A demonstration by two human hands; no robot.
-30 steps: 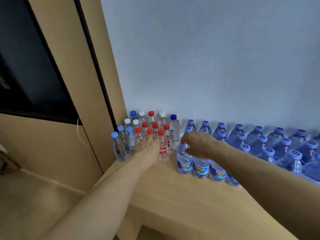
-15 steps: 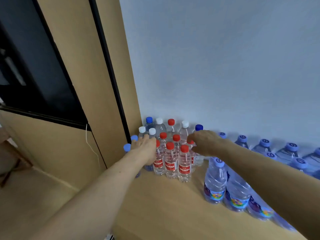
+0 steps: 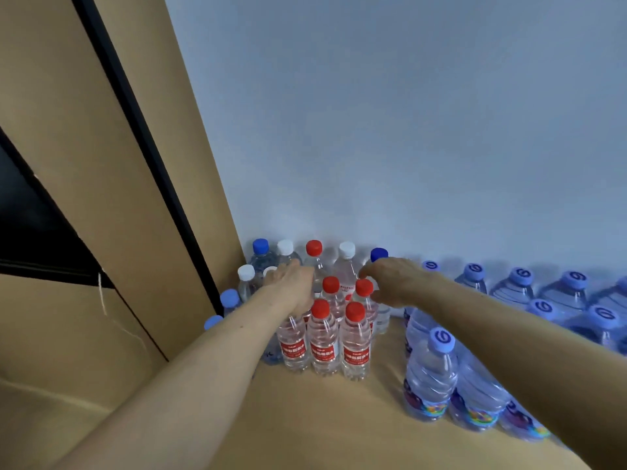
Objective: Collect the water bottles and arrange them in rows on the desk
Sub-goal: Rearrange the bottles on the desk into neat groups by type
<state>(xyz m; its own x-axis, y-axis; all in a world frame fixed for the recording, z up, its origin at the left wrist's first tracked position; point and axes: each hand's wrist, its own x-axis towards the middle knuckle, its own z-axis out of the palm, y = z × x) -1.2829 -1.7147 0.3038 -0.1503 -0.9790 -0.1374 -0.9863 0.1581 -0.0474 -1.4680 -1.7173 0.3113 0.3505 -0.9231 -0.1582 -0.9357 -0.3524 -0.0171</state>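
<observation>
The left hand (image 3: pixel 292 289) lay flat against the red-capped bottles (image 3: pixel 322 337), far left on the bench (image 3: pixel 322 422); whether the right hand (image 3: pixel 393 283) gripped anything, I couldn't tell.

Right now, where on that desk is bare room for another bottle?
Bare desk lies in front of the red-capped bottles, plus a strip between them and the lilac-capped bottles. The back corner by the wall is crowded.

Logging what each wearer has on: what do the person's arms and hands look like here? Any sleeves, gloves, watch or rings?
The left forearm and right forearm are bare to the frame edge, with no sleeve or cuff showing. The left hand and right hand are ungloved. Neither wrist has a watch, bracelet or strap. No ring shows, though some fingers are hidden.
</observation>
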